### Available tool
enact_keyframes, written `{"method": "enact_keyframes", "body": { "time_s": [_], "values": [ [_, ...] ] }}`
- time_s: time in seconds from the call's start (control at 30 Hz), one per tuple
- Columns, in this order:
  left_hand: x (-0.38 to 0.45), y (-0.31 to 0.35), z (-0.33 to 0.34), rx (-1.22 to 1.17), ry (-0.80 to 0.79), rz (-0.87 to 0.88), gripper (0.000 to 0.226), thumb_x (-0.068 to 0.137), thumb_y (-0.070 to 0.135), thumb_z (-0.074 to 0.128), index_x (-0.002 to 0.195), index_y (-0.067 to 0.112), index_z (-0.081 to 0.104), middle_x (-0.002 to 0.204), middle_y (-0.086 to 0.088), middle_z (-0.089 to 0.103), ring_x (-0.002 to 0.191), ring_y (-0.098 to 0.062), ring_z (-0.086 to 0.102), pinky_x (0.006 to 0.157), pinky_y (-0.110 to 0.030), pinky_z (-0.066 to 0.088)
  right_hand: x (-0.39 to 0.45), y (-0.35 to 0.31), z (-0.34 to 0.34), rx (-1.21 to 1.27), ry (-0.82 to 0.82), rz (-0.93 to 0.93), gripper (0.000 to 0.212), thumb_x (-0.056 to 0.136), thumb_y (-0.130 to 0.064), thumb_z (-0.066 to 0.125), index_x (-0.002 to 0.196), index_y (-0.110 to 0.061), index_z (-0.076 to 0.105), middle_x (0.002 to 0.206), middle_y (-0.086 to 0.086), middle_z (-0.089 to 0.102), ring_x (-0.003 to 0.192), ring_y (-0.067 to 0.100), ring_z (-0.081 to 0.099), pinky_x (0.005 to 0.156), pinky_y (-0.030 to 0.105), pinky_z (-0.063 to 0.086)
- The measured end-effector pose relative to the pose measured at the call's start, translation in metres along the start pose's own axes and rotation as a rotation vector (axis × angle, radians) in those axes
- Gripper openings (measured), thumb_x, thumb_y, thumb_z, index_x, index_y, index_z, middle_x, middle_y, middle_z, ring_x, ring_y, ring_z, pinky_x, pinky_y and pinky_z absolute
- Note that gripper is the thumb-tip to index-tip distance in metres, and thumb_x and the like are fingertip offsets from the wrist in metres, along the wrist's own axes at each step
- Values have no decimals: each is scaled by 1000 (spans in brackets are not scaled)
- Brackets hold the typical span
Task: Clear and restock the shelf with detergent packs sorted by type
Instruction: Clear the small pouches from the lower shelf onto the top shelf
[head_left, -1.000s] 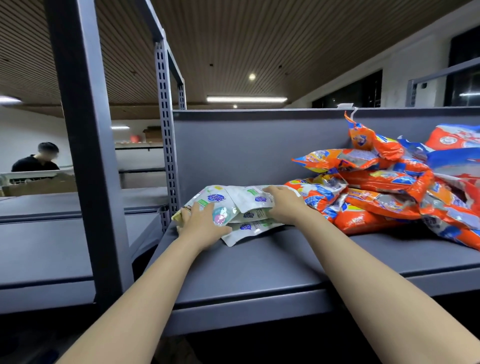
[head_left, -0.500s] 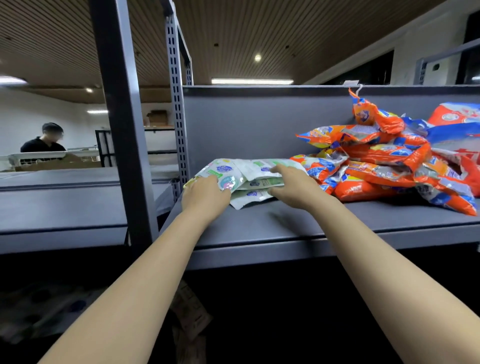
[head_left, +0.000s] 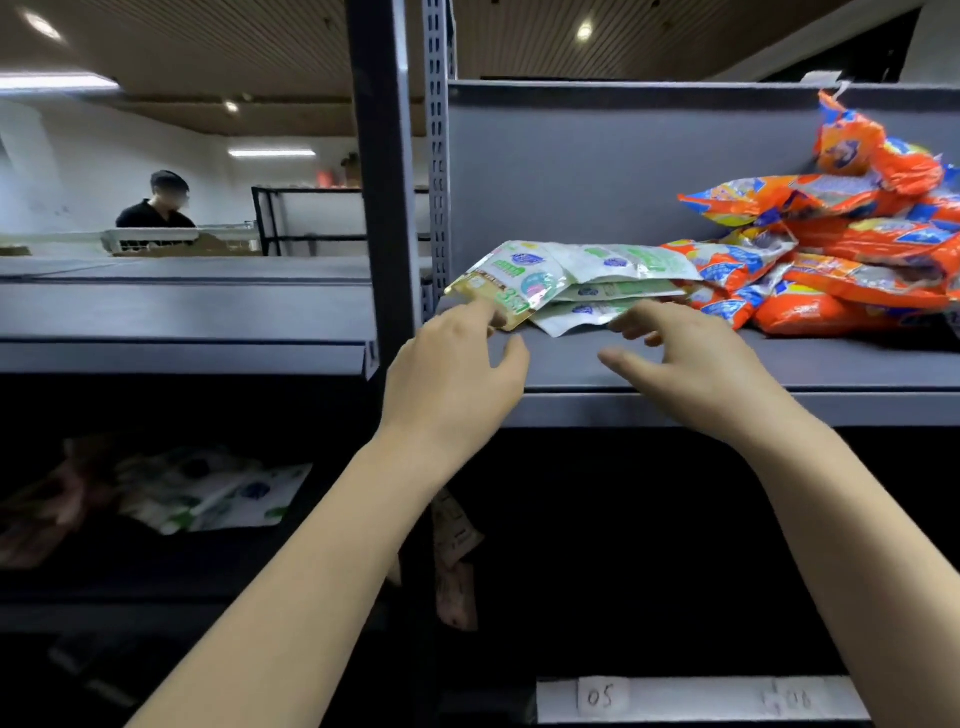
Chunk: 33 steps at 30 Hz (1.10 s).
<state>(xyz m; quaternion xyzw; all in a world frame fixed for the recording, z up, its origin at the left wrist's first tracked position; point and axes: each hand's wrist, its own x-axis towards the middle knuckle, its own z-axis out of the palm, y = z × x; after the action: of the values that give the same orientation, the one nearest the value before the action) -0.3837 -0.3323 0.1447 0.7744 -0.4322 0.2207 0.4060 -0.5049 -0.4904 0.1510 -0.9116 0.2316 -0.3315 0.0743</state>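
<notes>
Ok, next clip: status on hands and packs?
Left hand open, fingertip at white-green packs. Right hand open, just short of them. Orange packs piled right, touching. Nothing blocking.

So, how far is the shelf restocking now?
Done: white-green packs stacked at the shelf's left end, orange packs piled to their right. In hand: left hand touches the front pack's corner; right hand open near the stack's edge. Left: the orange heap looks untidy; more packs lie lower left.
</notes>
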Motion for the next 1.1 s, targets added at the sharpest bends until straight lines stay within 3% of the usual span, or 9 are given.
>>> {"method": "enact_keyframes", "body": {
  "time_s": [0.17, 0.23, 0.4, 0.63, 0.77, 0.97, 1.1],
  "values": [
    [-31, -33, -42, 56, 23, -29, 14, 85, 38, 55, 86, 26, 62, 82, 11, 63, 83, -12, 59, 71, -28, 45, -27, -48, 5, 97, -65, 11, 25, 80, -49, 59, 91, -27, 62, 93, -10, 64, 89, 12, 60, 83, 41, 50],
    [-40, -55, -58, 89, 15, -49, 15, 83, 38, 56, 82, 25, 62, 78, 9, 64, 81, -14, 59, 71, -30, 47, -37, -72, 12, 128, -86, 18, 25, 78, -49, 58, 89, -27, 62, 90, -11, 64, 88, 11, 61, 84, 40, 50],
    [-56, -132, -93, 157, -83, -108, 12, 84, 38, 55, 82, 27, 61, 77, 12, 62, 80, -10, 56, 69, -28, 42, -58, -136, 40, 180, -144, 67, 28, 76, -55, 57, 89, -31, 63, 85, -16, 65, 84, 3, 62, 82, 40, 52],
    [-64, -254, -129, 291, -272, -221, 16, 86, 38, 51, 89, 26, 61, 88, 10, 65, 87, -17, 59, 72, -32, 46, -66, -210, 120, 145, -281, 118, 28, 76, -61, 53, 89, -37, 59, 78, -25, 63, 82, -5, 60, 76, 30, 51],
    [-64, -314, -141, 368, -351, -253, 24, 88, 38, 50, 96, 18, 60, 98, 2, 65, 93, -25, 59, 73, -33, 46, -60, -243, 174, 79, -394, 152, 20, 85, -56, 54, 93, -38, 52, 88, -21, 58, 87, 5, 56, 75, 29, 46],
    [-65, -393, -138, 453, -518, -327, 30, 88, 44, 50, 84, 14, 55, 85, -1, 61, 81, -26, 59, 64, -31, 42, -38, -273, 239, 30, -561, 234, 31, 90, -52, 51, 111, -30, 56, 107, -13, 60, 101, 13, 58, 82, 31, 47],
    [-66, -435, -118, 482, -503, -287, 27, 89, 41, 49, 107, 22, 57, 110, -1, 62, 101, -26, 59, 74, -28, 47, -19, -274, 285, -15, -682, 278, 30, 90, -52, 50, 108, -29, 55, 113, -5, 60, 102, 20, 57, 83, 35, 49]
  ]
}}
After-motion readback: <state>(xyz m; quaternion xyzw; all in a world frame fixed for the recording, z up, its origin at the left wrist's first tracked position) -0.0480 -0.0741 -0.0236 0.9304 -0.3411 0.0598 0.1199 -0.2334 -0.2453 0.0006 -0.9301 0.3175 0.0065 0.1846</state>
